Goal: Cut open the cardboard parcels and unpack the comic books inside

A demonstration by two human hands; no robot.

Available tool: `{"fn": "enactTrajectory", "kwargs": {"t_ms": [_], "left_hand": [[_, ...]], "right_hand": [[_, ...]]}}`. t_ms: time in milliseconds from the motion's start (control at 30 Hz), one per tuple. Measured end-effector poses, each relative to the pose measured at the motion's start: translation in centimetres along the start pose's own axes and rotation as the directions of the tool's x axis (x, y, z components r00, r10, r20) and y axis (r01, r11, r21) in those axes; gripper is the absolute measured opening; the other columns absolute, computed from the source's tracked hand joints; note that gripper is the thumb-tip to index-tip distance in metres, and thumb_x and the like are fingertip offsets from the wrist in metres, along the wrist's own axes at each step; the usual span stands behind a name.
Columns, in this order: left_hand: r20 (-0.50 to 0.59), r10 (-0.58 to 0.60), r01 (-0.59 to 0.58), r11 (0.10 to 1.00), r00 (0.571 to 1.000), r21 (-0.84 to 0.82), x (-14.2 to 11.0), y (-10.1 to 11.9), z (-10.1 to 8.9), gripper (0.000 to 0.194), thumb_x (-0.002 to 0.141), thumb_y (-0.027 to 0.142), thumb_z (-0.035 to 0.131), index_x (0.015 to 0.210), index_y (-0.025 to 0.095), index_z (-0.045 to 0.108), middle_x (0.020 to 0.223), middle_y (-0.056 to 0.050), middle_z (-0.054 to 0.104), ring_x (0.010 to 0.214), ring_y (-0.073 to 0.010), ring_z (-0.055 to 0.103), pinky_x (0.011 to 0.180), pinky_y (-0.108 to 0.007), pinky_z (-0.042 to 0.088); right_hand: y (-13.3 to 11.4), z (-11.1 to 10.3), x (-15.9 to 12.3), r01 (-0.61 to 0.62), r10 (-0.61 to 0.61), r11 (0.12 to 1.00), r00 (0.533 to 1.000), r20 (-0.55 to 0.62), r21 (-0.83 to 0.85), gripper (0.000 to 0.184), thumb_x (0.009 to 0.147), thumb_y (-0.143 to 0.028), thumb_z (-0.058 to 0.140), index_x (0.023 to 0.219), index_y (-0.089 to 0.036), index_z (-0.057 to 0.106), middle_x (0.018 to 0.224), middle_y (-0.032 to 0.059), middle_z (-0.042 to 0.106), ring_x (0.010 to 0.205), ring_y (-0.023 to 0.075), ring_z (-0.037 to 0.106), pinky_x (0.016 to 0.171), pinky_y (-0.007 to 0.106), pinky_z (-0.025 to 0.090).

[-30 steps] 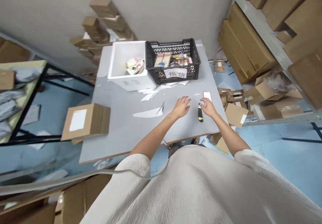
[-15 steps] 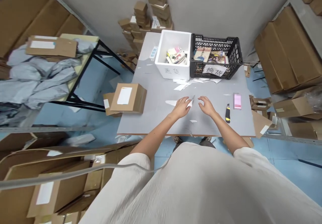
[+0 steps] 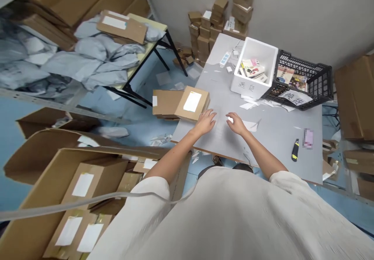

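My left hand [image 3: 205, 122] hovers over the left part of the grey table, fingers spread and nothing in it. It is right beside the near corner of a taped cardboard box [image 3: 201, 101] with a white label; whether the fingertips touch the box I cannot tell. My right hand [image 3: 236, 124] is open, its fingers curved, facing the left one across a gap. A white paper piece [image 3: 250, 126] lies on the table just right of it, and a bit of white shows between its thumb and fingers.
A white foam bin [image 3: 248, 87] and a black crate [image 3: 317, 100], both holding books, stand at the table's back. A utility knife [image 3: 295, 150] and a pink item [image 3: 308, 139] lie right. Another carton [image 3: 166, 102] sits left of the labelled box. Large open cartons [image 3: 66, 154] stand lower left.
The view has turned left, so the table appears further right. My hands have moved left over the table, away from the paper scraps, and my left hand is now beside the labelled box.
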State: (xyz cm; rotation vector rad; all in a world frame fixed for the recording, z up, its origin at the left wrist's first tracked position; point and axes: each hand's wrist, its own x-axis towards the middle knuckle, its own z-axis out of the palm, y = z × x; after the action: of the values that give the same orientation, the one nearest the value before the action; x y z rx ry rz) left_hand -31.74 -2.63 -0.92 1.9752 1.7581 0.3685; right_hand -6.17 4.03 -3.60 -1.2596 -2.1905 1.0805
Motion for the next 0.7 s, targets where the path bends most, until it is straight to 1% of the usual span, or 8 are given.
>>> {"fn": "enactTrajectory", "kwargs": {"t_ms": [67, 167, 233, 300, 400, 500, 600, 700], "left_hand": [[-0.037, -0.058, 0.058, 0.998, 0.998, -0.011, -1.1, -2.7, -0.7, 0.056, 0.106, 0.029, 0.058, 0.161, 0.020, 0.063, 0.179, -0.017, 0.049, 0.168, -0.0376, 0.044, 0.138, -0.059, 0.041], [-0.089, -0.144, 0.141, 0.989, 0.986, -0.032, -2.6, -6.3, -1.3, 0.060, 0.103, 0.029, 0.061, 0.162, 0.022, 0.063, 0.179, -0.017, 0.049, 0.167, -0.0385, 0.045, 0.139, -0.058, 0.041], [-0.109, -0.206, 0.202, 0.978, 0.972, -0.050, -3.5, -8.2, -1.5, 0.062, 0.101, 0.028, 0.063, 0.163, 0.023, 0.062, 0.180, -0.016, 0.048, 0.168, -0.0388, 0.045, 0.139, -0.058, 0.040], [-0.118, -0.272, 0.265, 0.962, 0.955, -0.068, -4.1, -9.7, -1.6, 0.063, 0.099, 0.027, 0.063, 0.162, 0.023, 0.062, 0.181, -0.017, 0.047, 0.168, -0.0394, 0.044, 0.138, -0.060, 0.041], [-0.121, -0.335, 0.325, 0.941, 0.934, -0.093, -4.4, -11.1, -1.9, 0.061, 0.098, 0.027, 0.063, 0.159, 0.021, 0.064, 0.182, -0.019, 0.044, 0.170, -0.0401, 0.042, 0.138, -0.061, 0.041], [-0.127, -0.377, 0.364, 0.925, 0.918, -0.110, -4.2, -11.8, -2.1, 0.063, 0.097, 0.034, 0.068, 0.159, 0.022, 0.063, 0.184, -0.020, 0.042, 0.173, -0.0430, 0.037, 0.139, -0.063, 0.036], [-0.123, -0.433, 0.418, 0.899, 0.893, -0.126, -3.7, -12.3, -2.1, 0.073, 0.093, 0.040, 0.076, 0.162, 0.022, 0.060, 0.185, -0.022, 0.040, 0.173, -0.0478, 0.033, 0.139, -0.068, 0.033], [-0.098, -0.468, 0.453, 0.880, 0.879, -0.140, -3.2, -12.5, -2.0, 0.079, 0.091, 0.042, 0.079, 0.164, 0.021, 0.057, 0.187, -0.024, 0.035, 0.173, -0.0495, 0.033, 0.138, -0.067, 0.034]], "right_hand": [[-1.4, 1.9, 1.4, 0.025, -0.025, 1.000, 0.999, 0.039, 0.003, 0.041, 0.101, -0.031, 0.062, 0.138, -0.025, 0.077, 0.152, 0.0158, 0.069, 0.135, 0.0328, 0.069, 0.126, 0.057, 0.053], [-3.3, 4.5, 3.1, 0.062, -0.060, 0.998, 0.991, 0.123, -0.007, 0.042, 0.100, -0.028, 0.063, 0.139, -0.024, 0.077, 0.150, 0.0152, 0.071, 0.129, 0.0309, 0.072, 0.122, 0.055, 0.057], [-4.3, 6.0, 3.9, 0.062, -0.057, 0.998, 0.980, 0.191, -0.019, 0.044, 0.100, -0.027, 0.063, 0.142, -0.023, 0.076, 0.150, 0.0158, 0.072, 0.124, 0.0302, 0.074, 0.118, 0.054, 0.060], [-5.3, 7.2, 4.6, 0.051, -0.041, 0.998, 0.968, 0.248, -0.035, 0.046, 0.101, -0.028, 0.064, 0.146, -0.023, 0.075, 0.154, 0.0163, 0.072, 0.122, 0.0304, 0.076, 0.115, 0.054, 0.062], [-6.3, 8.5, 5.6, 0.038, -0.017, 0.997, 0.956, 0.294, -0.065, 0.048, 0.101, -0.027, 0.067, 0.148, -0.023, 0.076, 0.160, 0.0179, 0.069, 0.125, 0.0325, 0.077, 0.117, 0.056, 0.060], [-7.0, 9.5, 6.6, 0.029, -0.002, 0.996, 0.948, 0.317, -0.081, 0.052, 0.100, -0.026, 0.068, 0.151, -0.022, 0.075, 0.164, 0.0194, 0.066, 0.130, 0.0338, 0.076, 0.119, 0.056, 0.059], [-7.2, 10.4, 7.2, 0.021, 0.000, 0.998, 0.950, 0.312, -0.066, 0.055, 0.098, -0.027, 0.068, 0.153, -0.024, 0.073, 0.161, 0.0167, 0.068, 0.132, 0.0328, 0.074, 0.117, 0.054, 0.061], [-7.2, 11.1, 7.4, -0.003, 0.014, 0.999, 0.951, 0.308, -0.037, 0.060, 0.097, -0.029, 0.069, 0.157, -0.026, 0.069, 0.159, 0.0148, 0.069, 0.130, 0.0315, 0.074, 0.113, 0.052, 0.063]]}}
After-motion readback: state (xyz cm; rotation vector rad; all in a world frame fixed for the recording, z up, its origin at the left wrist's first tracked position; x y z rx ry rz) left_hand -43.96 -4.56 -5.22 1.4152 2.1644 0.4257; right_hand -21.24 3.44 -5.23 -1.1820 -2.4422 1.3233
